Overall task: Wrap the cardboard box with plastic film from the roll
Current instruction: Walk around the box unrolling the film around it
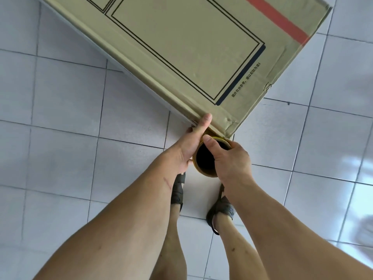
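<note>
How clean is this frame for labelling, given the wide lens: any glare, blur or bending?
Head view: window glare washes the floor tiles at right; a smear of blur sits at the far right edge; tile lines bow from lens distortion; the cardboard box, the roll, left hand and right hand are sharp and evenly lit.

The floor (60, 110) is laid with pale grey-white square tiles and dark grout lines, glossy with window glare at the right. A large cardboard box (181, 47) stands on it, running diagonally from upper left to centre. The person's 2 sandalled feet (221, 207) stand just beside its near corner.
</note>
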A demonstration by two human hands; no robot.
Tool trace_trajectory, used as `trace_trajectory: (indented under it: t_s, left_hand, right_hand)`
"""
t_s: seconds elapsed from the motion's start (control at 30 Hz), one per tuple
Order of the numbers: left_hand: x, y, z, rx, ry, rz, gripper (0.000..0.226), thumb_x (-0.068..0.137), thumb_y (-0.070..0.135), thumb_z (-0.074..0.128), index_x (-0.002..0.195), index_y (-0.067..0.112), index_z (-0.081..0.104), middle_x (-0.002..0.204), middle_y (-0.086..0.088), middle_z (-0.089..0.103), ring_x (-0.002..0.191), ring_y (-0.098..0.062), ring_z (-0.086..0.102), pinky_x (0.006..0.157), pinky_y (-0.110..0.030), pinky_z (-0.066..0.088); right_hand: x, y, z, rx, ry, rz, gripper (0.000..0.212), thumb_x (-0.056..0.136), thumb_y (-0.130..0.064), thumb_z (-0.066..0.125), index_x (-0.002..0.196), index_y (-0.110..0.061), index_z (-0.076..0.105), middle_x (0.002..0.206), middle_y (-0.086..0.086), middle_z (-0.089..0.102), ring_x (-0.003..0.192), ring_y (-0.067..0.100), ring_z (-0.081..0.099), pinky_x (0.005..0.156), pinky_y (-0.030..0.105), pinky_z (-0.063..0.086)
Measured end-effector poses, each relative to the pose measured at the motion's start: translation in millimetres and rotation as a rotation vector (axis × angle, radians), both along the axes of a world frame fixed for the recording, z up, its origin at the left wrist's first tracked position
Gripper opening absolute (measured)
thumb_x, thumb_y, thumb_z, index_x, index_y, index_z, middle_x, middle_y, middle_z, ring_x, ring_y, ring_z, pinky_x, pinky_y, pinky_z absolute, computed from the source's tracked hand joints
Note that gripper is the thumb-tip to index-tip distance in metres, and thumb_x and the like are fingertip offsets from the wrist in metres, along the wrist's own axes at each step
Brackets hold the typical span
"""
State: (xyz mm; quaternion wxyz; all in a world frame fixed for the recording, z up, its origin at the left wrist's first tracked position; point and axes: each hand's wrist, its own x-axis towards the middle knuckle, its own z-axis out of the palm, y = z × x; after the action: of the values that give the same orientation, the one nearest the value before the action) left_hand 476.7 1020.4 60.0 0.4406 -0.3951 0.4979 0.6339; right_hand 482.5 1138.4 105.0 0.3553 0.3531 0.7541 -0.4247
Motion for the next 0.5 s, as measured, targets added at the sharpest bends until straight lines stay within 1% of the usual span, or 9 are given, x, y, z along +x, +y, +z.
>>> trace_trajectory:
  t_s: [0.07, 0.1, 0.17, 0.2, 0.3, 0.33, 0.4, 0.43, 0.5]
  left_hand:
    - [-1, 4, 0, 0.000, 0.000, -0.002, 0.128, 0.058, 0.108, 0.054, 0.148, 0.017, 0.065, 0.131, -0.010, 0.079, 0.129, -0.028, 0.071, 0.109, -0.044, 0.056]
    - [-1, 5, 0, 0.002, -0.005, -0.018, 0.135, 0.051, 0.111, 0.054, 0.147, 0.017, 0.066, 0.132, -0.011, 0.079, 0.132, -0.029, 0.069, 0.117, -0.049, 0.052]
    - [-1, 5, 0, 0.007, -0.009, -0.062, 0.148, 0.036, 0.115, 0.052, 0.148, 0.019, 0.067, 0.138, -0.010, 0.077, 0.139, -0.030, 0.065, 0.122, -0.056, 0.047]
    - [0, 5, 2, 0.008, -0.008, -0.072, 0.146, 0.039, 0.115, 0.050, 0.149, 0.020, 0.066, 0.141, -0.010, 0.075, 0.142, -0.031, 0.062, 0.122, -0.058, 0.047]
    - [2, 10, 5, -0.021, -0.009, -0.080, 0.125, 0.056, 0.105, 0.040, 0.147, 0.022, 0.062, 0.143, -0.009, 0.069, 0.145, -0.033, 0.055, 0.116, -0.060, 0.050]
    - [2, 14, 7, -0.030, -0.021, -0.080, 0.127, 0.056, 0.107, 0.039, 0.148, 0.023, 0.061, 0.146, -0.010, 0.068, 0.147, -0.033, 0.054, 0.117, -0.059, 0.048]
    - [2, 23, 9, -0.059, -0.044, -0.075, 0.134, 0.058, 0.114, 0.035, 0.153, 0.023, 0.060, 0.153, -0.010, 0.066, 0.150, -0.033, 0.053, 0.127, -0.060, 0.040]
    - [2, 27, 10, -0.079, -0.034, -0.065, 0.126, 0.069, 0.111, 0.031, 0.153, 0.023, 0.061, 0.154, -0.011, 0.067, 0.149, -0.032, 0.055, 0.130, -0.059, 0.036]
    - [4, 33, 12, -0.112, -0.011, -0.020, 0.105, 0.090, 0.098, 0.025, 0.151, 0.022, 0.064, 0.150, -0.012, 0.070, 0.146, -0.030, 0.059, 0.131, -0.054, 0.037]
  right_hand:
    - [-1, 3, -2, 0.029, 0.013, 0.014, 0.053, 0.077, -0.066, 0.073, 0.108, -0.024, 0.061, 0.096, -0.003, 0.068, 0.088, 0.018, 0.067, 0.074, 0.031, 0.056]
    - [0, 5, -3, 0.036, 0.014, 0.027, 0.054, 0.077, -0.066, 0.072, 0.109, -0.024, 0.060, 0.097, -0.002, 0.068, 0.089, 0.019, 0.067, 0.078, 0.034, 0.057]
    - [0, 14, -4, 0.019, 0.012, 0.059, 0.062, 0.077, -0.067, 0.071, 0.119, -0.022, 0.059, 0.103, -0.001, 0.067, 0.094, 0.019, 0.066, 0.084, 0.037, 0.057]
    - [0, 19, -3, 0.001, 0.011, 0.076, 0.066, 0.079, -0.067, 0.070, 0.126, -0.023, 0.058, 0.109, -0.001, 0.066, 0.098, 0.019, 0.065, 0.085, 0.037, 0.057]
    - [-3, 35, -1, -0.061, 0.005, 0.125, 0.074, 0.083, -0.068, 0.063, 0.143, -0.027, 0.050, 0.127, 0.001, 0.061, 0.111, 0.023, 0.060, 0.094, 0.041, 0.054]
    - [-4, 37, -1, -0.071, 0.004, 0.149, 0.075, 0.084, -0.069, 0.061, 0.144, -0.026, 0.049, 0.128, 0.001, 0.061, 0.112, 0.023, 0.060, 0.093, 0.040, 0.054]
    - [-6, 39, -2, -0.063, 0.009, 0.215, 0.073, 0.086, -0.068, 0.059, 0.142, -0.023, 0.050, 0.124, 0.003, 0.063, 0.108, 0.023, 0.061, 0.083, 0.034, 0.052]
    - [-7, 39, -1, -0.049, 0.013, 0.237, 0.071, 0.087, -0.067, 0.059, 0.141, -0.021, 0.051, 0.121, 0.004, 0.063, 0.106, 0.023, 0.061, 0.080, 0.033, 0.051]
    - [-8, 40, 2, -0.031, 0.016, 0.235, 0.069, 0.087, -0.064, 0.062, 0.139, -0.019, 0.052, 0.118, 0.004, 0.063, 0.103, 0.022, 0.061, 0.075, 0.030, 0.051]
